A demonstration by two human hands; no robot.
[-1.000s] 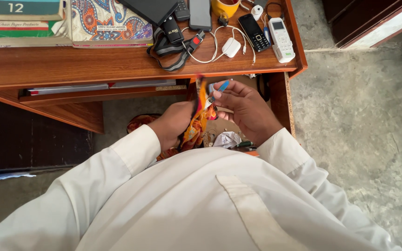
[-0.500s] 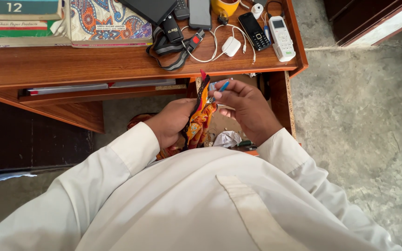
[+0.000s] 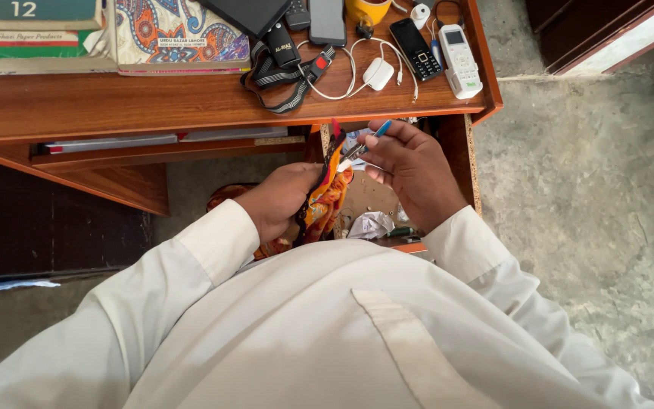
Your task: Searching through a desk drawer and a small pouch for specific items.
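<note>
Head view looks down over a white-shirted chest to 2 bare hands working just below the front edge of a wooden desk [image 3: 153,106]. Left hand [image 3: 278,198] is closed around a bunched strip of orange, red and black patterned cloth [image 3: 325,195], which stands up between the hands and hangs down toward the lap. Right hand [image 3: 410,163] has its fingers pinched together on a small blue-handled tool [image 3: 369,139], whose pale tip touches the cloth's upper part; what kind of tool it is cannot be told.

Both hands sit in front of an open compartment near the desk's right front corner, where a crumpled white paper [image 3: 371,225] lies under the right wrist.

On the desktop near its right edge lie a white remote [image 3: 462,50] and a black keypad phone [image 3: 414,39], side by side. Left of them a white charger block [image 3: 378,73] with its cable lies near a black striped strap [image 3: 285,72] with a red buckle. At the back left corner sits a stack of books [image 3: 35,38], beside a paisley-covered book [image 3: 179,34]. Grey concrete floor [image 3: 584,189] spreads to the right.
</note>
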